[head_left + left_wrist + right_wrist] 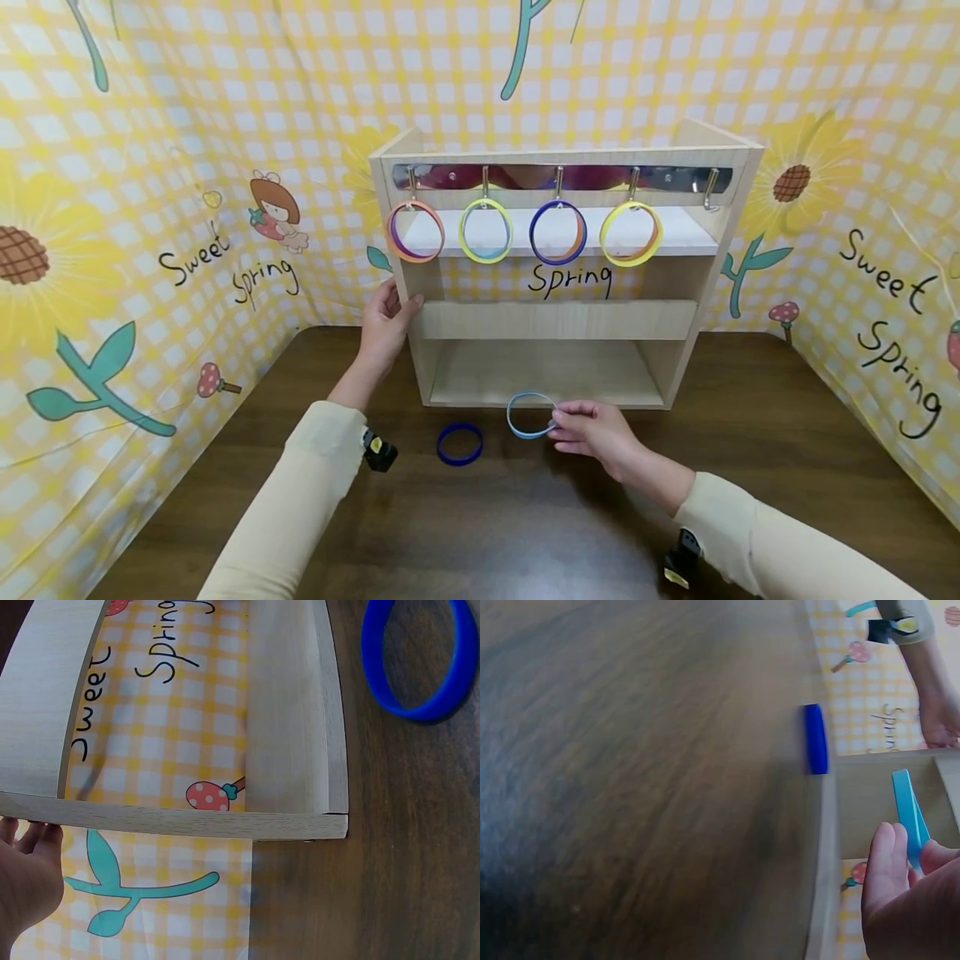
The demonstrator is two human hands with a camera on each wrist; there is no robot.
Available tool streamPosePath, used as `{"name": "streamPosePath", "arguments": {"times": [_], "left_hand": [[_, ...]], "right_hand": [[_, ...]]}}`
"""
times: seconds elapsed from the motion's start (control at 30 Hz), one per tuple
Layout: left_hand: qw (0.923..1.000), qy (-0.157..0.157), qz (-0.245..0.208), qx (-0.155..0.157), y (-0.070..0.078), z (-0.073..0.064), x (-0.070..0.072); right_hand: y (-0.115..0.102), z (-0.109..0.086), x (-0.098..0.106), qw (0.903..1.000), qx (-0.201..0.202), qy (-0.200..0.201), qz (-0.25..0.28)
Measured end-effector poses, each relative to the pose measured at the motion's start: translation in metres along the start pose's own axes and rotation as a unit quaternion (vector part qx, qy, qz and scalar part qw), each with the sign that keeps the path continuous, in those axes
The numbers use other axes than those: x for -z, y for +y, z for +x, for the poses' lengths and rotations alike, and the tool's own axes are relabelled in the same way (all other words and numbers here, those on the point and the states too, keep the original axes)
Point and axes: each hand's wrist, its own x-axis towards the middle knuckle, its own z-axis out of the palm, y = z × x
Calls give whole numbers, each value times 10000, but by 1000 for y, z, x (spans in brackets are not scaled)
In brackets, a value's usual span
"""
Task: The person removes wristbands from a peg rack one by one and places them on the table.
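Note:
Between thumb and fingers, my right hand pinches a light blue silicone wristband by its right side, in front of the wooden rack. The same wristband appears nearly edge-on in the right wrist view. My left hand holds the left side panel of the wooden rack; in the left wrist view its fingertips are partly hidden behind the panel. A dark blue wristband lies flat on the table, left of the light blue one.
Wristbands hang from hooks on the rack's metal strip: orange-purple, yellow-blue, blue-orange and yellow-orange. The rightmost hook holds no band. A yellow checked cloth surrounds the brown table.

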Motion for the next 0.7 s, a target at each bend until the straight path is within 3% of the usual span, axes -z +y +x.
{"name": "streamPosePath", "arguments": {"times": [0.53, 0.7], "left_hand": [[9999, -87, -124, -45, 0, 2, -1], [9999, -49, -44, -139, -20, 9, 4]], "right_hand": [[27, 10, -8, 9978, -190, -284, -565], [31, 11, -10, 9974, -195, -367, -594]]}}
